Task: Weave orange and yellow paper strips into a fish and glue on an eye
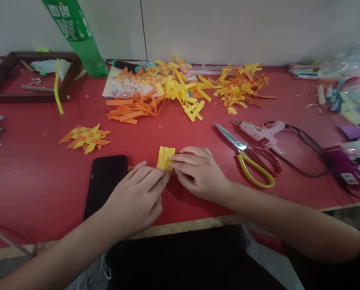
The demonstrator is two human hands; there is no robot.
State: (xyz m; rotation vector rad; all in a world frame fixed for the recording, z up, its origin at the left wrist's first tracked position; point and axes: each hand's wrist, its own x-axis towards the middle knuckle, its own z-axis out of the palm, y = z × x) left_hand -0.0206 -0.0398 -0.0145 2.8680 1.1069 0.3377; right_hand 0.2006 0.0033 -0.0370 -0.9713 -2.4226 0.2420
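Note:
Several yellow paper strips [164,155] stand side by side above the red table, their lower ends covered by my fingers. My left hand [143,189] pinches them from below and the left, and a bit of orange paper [130,168] peeks out beyond its fingers. From the right, my right hand [198,169] has its fingertips closed on the strips' right edge. A black phone [105,181] lies just left of my left hand. Scissors [246,157] with one red and one yellow handle rest to the right of my right hand, blades spread.
A woven orange and yellow paper fish [87,137] lies at the left. Loose orange strips [134,108] and yellow strips [180,86] are heaped at the back. A pink glue gun [262,131] with a black cord lies at right. A green bottle [89,52] stands near a brown frame [25,98].

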